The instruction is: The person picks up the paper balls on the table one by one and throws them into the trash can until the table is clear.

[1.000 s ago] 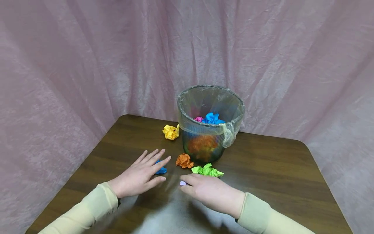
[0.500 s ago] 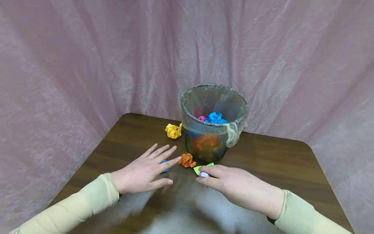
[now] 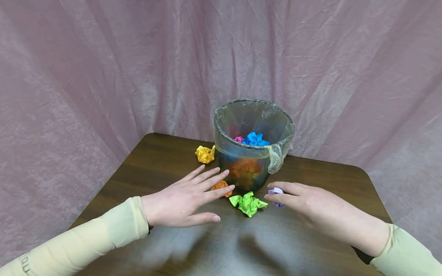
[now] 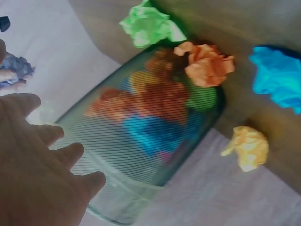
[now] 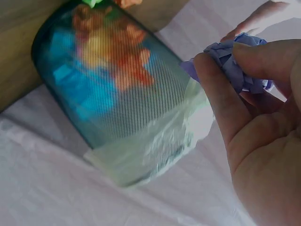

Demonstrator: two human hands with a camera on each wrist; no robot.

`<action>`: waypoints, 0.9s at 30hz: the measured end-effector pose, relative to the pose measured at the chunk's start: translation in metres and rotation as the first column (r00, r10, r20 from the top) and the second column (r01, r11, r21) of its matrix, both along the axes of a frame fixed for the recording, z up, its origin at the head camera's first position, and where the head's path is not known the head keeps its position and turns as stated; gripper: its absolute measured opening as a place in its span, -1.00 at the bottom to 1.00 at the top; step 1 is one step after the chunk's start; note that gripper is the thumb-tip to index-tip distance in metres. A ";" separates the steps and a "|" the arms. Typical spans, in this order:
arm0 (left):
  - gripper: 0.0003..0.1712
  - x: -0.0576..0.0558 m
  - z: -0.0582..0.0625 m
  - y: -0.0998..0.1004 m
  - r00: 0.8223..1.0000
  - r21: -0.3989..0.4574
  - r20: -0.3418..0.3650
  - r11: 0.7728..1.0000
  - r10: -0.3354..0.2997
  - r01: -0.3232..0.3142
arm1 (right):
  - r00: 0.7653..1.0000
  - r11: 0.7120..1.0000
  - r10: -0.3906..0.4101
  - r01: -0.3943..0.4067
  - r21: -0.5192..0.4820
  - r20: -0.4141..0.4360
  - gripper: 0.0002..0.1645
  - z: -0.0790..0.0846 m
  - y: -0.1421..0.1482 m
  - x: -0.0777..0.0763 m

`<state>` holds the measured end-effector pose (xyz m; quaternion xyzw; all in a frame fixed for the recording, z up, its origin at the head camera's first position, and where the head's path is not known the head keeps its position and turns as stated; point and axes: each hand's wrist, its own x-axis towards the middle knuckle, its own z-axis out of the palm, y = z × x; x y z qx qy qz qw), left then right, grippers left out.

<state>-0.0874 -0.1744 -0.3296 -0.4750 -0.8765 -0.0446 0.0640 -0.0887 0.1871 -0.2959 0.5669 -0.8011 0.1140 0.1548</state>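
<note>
My right hand (image 3: 321, 207) pinches a crumpled purple paper ball (image 5: 230, 66) between thumb and fingers, raised to the right of a lined mesh wastebasket (image 3: 238, 155). Fingers spread, my left hand (image 3: 183, 201) hovers over the table in front of the basket and holds nothing. Its fingertips overlap an orange paper ball (image 3: 221, 186) in the head view. A green paper ball (image 3: 249, 205) lies between the two hands. Hidden under the left hand in the head view, a blue paper ball (image 4: 277, 77) shows in the left wrist view.
A yellow paper ball (image 3: 205, 154) sits left of the basket on the brown wooden table (image 3: 321, 176). Inside the basket are several crumpled papers, with a blue one (image 3: 254, 139) near the top. A pink curtain (image 3: 172, 69) hangs behind the table.
My right hand has moved right, past the green ball, carrying the purple paper ball. The left hand has shifted right, covering the blue ball and part of the orange one.
</note>
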 end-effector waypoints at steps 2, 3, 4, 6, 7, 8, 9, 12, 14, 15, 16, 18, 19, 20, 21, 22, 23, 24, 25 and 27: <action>-0.17 0.000 0.008 0.005 1.000 0.003 -0.008 1.000 -0.016 0.016 | 1.000 1.000 -0.028 0.028 0.004 -0.014 -0.63 0.006 0.006 -0.003; -0.17 0.000 0.012 0.007 1.000 0.003 -0.012 1.000 -0.023 0.023 | 0.999 0.999 -0.038 0.038 0.004 -0.023 -0.53 0.010 0.008 -0.004; -0.17 -0.001 0.017 0.009 0.999 0.002 -0.017 1.000 -0.030 0.030 | 0.998 0.999 -0.046 0.046 0.003 -0.040 -0.40 0.013 0.011 -0.006; -0.16 -0.002 0.026 0.012 0.999 -0.003 -0.023 0.999 -0.038 0.038 | 0.997 0.998 -0.059 0.059 -0.002 -0.042 -0.37 0.021 0.015 -0.010; -0.15 -0.002 0.031 0.014 0.999 -0.006 -0.027 0.999 -0.039 0.039 | 0.997 0.998 -0.061 0.061 -0.011 -0.043 -0.36 0.026 0.016 -0.012; -0.15 -0.004 0.036 0.015 0.999 -0.006 -0.032 0.999 -0.041 0.040 | 0.997 0.998 -0.060 0.058 -0.028 -0.040 -0.38 0.030 0.018 -0.014; -0.14 -0.005 0.041 0.016 0.998 -0.005 -0.038 0.999 -0.041 0.041 | 0.997 0.997 -0.061 0.059 -0.048 -0.038 -0.39 0.034 0.019 -0.017; -0.15 -0.010 0.053 0.019 0.997 0.002 -0.071 0.999 -0.041 0.042 | 0.999 0.993 -0.050 0.047 -0.112 -0.021 -0.42 0.044 0.022 -0.026; -0.16 -0.015 0.060 0.020 0.994 0.009 -0.095 0.999 -0.045 0.046 | 0.999 0.989 -0.046 0.045 -0.142 -0.007 -0.43 0.050 0.025 -0.033; -0.16 -0.017 0.064 0.020 0.994 0.008 -0.103 0.999 -0.045 0.046 | 0.999 0.988 -0.045 0.045 -0.147 0.000 -0.43 0.053 0.026 -0.037; -0.16 -0.020 0.066 0.020 0.993 0.008 -0.108 0.999 -0.047 0.048 | 0.999 0.988 -0.046 0.046 -0.150 0.007 -0.51 0.055 0.026 -0.040; -0.16 -0.025 0.072 0.020 0.993 0.006 -0.112 0.999 -0.046 0.047 | 0.997 0.986 -0.072 0.075 -0.152 0.022 -0.57 0.060 0.027 -0.046; -0.16 -0.028 0.075 0.020 0.993 0.004 -0.112 0.999 -0.040 0.041 | 0.996 0.984 -0.087 0.090 -0.151 0.028 -0.51 0.061 0.027 -0.049; -0.15 -0.030 0.078 0.020 0.994 0.001 -0.108 1.000 -0.031 0.032 | 0.994 0.983 -0.106 0.110 -0.149 0.033 -0.41 0.064 0.027 -0.051; -0.15 -0.033 0.080 0.020 0.994 -0.001 -0.107 1.000 -0.022 0.022 | 0.991 0.980 -0.128 0.133 -0.145 0.040 -0.29 0.066 0.026 -0.054; -0.15 -0.036 0.083 0.020 0.995 -0.004 -0.103 1.000 -0.010 0.010 | 0.987 0.978 -0.153 0.157 -0.140 0.045 -0.18 0.068 0.025 -0.056; -0.15 -0.039 0.085 0.020 0.995 -0.010 -0.099 1.000 0.003 -0.004 | 0.984 0.975 -0.173 0.178 -0.135 0.051 -0.18 0.069 0.024 -0.059; -0.15 -0.042 0.087 0.021 0.995 -0.016 -0.094 1.000 0.017 -0.019 | 0.980 0.972 -0.190 0.196 -0.129 0.057 -0.19 0.071 0.022 -0.062; -0.14 -0.045 0.089 0.021 0.996 -0.023 -0.085 0.999 0.033 -0.035 | 0.977 0.970 -0.203 0.210 -0.121 0.067 -0.20 0.072 0.020 -0.065; -0.14 -0.052 0.093 0.022 0.996 -0.032 -0.067 0.997 0.062 -0.065 | 0.970 0.966 -0.226 0.235 -0.106 0.093 -0.24 0.075 0.016 -0.071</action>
